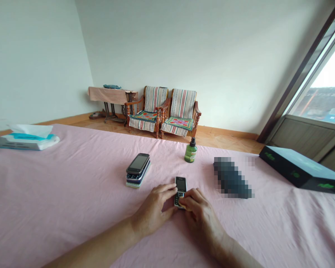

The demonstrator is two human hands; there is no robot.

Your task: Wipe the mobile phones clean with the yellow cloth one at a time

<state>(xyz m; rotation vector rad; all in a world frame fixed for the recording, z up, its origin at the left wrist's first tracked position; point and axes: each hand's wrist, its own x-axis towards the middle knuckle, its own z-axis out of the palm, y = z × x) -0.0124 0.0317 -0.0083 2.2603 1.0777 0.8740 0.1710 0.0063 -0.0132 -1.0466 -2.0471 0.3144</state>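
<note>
Phone stack (138, 165) lies left of keypad phone (181, 184), bottle (190, 153) beyond; tissue pack (28, 143), sheet (30, 129) protruding. Left hand (154, 209) half-open, touching keypad phone; right hand (202, 214) pinches tan piece (181, 202) over it.

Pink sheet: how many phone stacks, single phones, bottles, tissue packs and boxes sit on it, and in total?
Phone stack: 1
Single phone: 1
Green bottle: 1
Tissue pack: 1
Black box: 1
Total: 5
Blurred dark object left out.

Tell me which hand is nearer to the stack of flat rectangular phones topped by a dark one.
Left. The left hand is to the right of the stack of phones, apart from it; the right hand is farther right, at the silver-edged keypad phone.
</note>
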